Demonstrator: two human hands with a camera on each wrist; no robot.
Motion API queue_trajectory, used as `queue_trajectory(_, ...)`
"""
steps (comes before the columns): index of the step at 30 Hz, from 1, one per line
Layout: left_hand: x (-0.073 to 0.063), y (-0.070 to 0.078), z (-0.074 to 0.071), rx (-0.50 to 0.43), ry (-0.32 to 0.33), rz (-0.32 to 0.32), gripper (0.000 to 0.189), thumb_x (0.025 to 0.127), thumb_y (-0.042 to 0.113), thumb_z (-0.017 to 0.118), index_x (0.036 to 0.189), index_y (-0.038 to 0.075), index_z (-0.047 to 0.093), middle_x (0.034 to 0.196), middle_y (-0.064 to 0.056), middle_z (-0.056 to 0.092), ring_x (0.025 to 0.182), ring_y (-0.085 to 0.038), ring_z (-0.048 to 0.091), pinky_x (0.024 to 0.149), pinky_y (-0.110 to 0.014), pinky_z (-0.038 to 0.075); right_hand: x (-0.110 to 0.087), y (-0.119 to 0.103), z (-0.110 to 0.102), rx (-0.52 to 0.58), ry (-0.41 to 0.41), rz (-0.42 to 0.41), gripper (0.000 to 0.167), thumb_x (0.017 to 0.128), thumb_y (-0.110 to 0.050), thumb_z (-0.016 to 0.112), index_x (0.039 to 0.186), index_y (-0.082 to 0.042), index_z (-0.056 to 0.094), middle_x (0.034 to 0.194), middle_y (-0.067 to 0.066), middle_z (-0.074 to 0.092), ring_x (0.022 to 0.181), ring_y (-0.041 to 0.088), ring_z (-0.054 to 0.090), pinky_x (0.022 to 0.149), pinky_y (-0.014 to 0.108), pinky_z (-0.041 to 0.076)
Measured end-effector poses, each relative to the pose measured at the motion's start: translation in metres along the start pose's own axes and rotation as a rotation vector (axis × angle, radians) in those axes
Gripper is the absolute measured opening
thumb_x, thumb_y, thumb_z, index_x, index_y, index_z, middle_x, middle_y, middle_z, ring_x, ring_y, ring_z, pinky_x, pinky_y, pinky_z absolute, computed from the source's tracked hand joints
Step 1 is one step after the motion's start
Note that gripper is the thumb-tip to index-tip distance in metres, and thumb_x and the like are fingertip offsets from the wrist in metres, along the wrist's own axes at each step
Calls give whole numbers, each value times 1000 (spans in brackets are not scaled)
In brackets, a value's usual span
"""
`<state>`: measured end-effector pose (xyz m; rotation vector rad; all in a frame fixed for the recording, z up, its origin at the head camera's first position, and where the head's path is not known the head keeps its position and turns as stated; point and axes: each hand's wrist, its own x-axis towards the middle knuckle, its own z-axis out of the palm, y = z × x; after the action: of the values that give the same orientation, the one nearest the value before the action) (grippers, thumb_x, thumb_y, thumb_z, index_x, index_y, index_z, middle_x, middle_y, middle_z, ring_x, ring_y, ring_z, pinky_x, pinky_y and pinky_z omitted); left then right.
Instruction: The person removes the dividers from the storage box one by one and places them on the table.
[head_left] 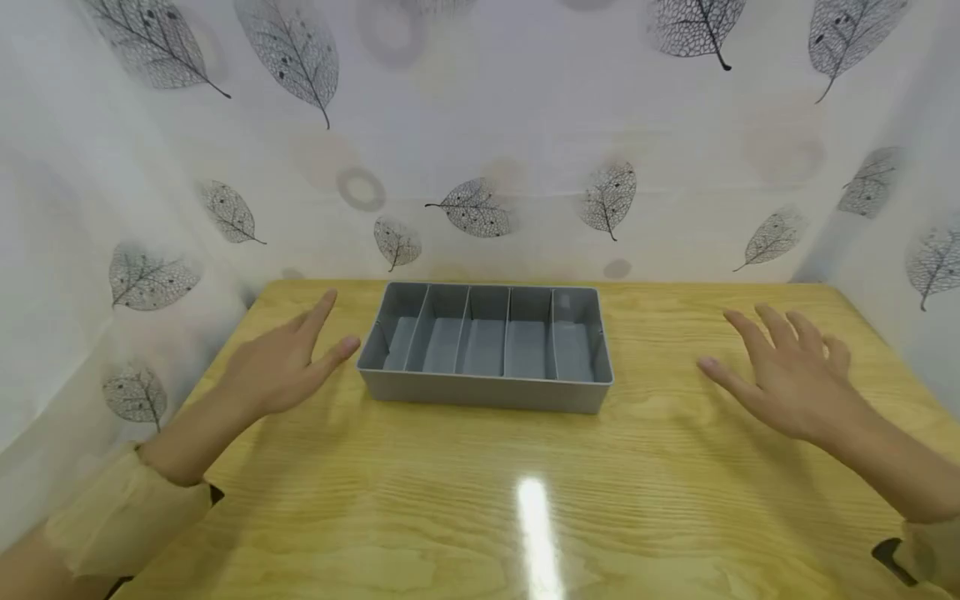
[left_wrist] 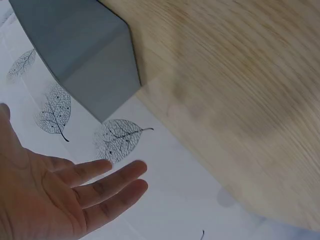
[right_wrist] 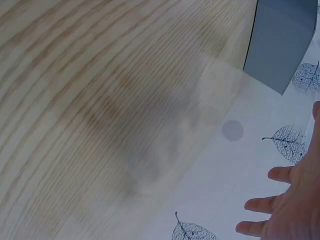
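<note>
A grey plastic box (head_left: 480, 390) with thin dividers making several compartments sits on the wooden table, and no items show inside it. My left hand (head_left: 281, 362) hovers just left of the box, thumb and forefinger spread, the thumb tip close to its left end. In the left wrist view that hand (left_wrist: 55, 195) has loosely extended fingers and an empty palm, below the grey box (left_wrist: 75, 55). Farther off on the right, my right hand (head_left: 795, 375) is held over the table with fingers spread, holding nothing. The right wrist view shows its fingers (right_wrist: 262, 205) apart from the box (right_wrist: 277, 45).
The glossy wooden table (head_left: 420, 492) carries a bright light reflection near its front. A white curtain (head_left: 525, 108) printed with dark leaves hangs behind the table and along both sides.
</note>
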<state>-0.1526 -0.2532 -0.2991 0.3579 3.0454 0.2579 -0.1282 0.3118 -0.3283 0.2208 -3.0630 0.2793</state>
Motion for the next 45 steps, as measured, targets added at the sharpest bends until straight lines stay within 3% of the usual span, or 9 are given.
queue_trajectory(4,10,7,-4,-42,-4,-21,84,102,67,19,161,7,12,147,-20,52,130,-50,50,72,-58,56,5,-14,-2,76,31,4,76,100,-59,46,154,-8,30,148,35,29,131,64,18,86,78,22)
queue_trajectory(9,19,14,-7,-71,20,-22,86,102,67,21,149,-2,41,115,-18,72,98,-42,69,55,-42,54,13,-29,-5,119,45,-21,71,102,-56,44,151,-5,35,140,37,34,123,61,26,80,71,29)
queue_trajectory(14,25,19,-8,-74,31,-9,77,103,65,25,106,3,71,82,-7,70,70,-23,64,45,-31,43,22,-41,-7,186,8,-44,69,104,-54,42,148,-2,40,138,34,39,120,53,38,82,66,41)
queue_trajectory(18,30,21,-7,-83,25,-2,69,104,62,27,79,9,65,66,-2,60,57,-19,55,43,-31,39,27,-50,-6,243,8,-82,59,105,-50,41,137,-2,54,130,25,55,109,40,57,76,56,52)
queue_trajectory(21,33,22,-6,-89,17,4,65,106,57,28,70,12,59,63,-1,59,53,-18,52,42,-30,37,30,-58,-4,252,53,-127,47,106,-45,44,116,-5,67,105,14,69,89,29,64,70,46,54)
queue_trajectory(27,39,24,-5,-75,24,0,50,106,39,36,64,15,50,57,0,51,51,-17,44,42,-28,33,36,-75,5,270,46,-155,43,106,-41,45,76,-13,60,60,-2,50,53,14,41,52,27,35)
queue_trajectory(32,53,24,0,-2,9,-30,48,104,37,38,62,16,47,57,-1,48,52,-18,46,41,-30,36,47,-89,17,312,22,-159,49,106,-40,46,64,-15,49,51,-3,38,46,13,32,46,25,29)
queue_trajectory(38,76,26,8,74,-23,-20,54,106,40,35,61,14,49,58,-5,53,51,-21,52,40,-32,40,66,-102,27,287,0,-126,53,105,-40,45,59,-15,47,49,-3,39,44,12,33,42,22,26)
queue_trajectory(45,91,25,22,126,-14,-11,50,104,31,32,63,11,54,76,-17,68,67,-32,66,51,-49,55,83,-105,33,213,-62,-73,55,102,-36,48,51,-17,40,46,-6,34,44,9,29,40,19,23)
